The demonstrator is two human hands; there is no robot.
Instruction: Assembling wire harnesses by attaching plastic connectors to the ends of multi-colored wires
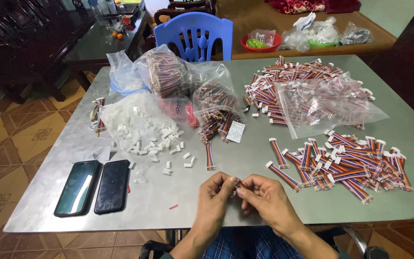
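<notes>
The table looks like brushed metal, grey with a dull sheen, while the two phones lying on it have glossy black glass faces that catch the light. The bags are thin clear plastic, crinkled and shiny; the connectors are matt white plastic, and the cables are smooth plastic-coated wires in striped colours. The chair is glossy blue plastic, and the floor is smooth patterned tile.
</notes>
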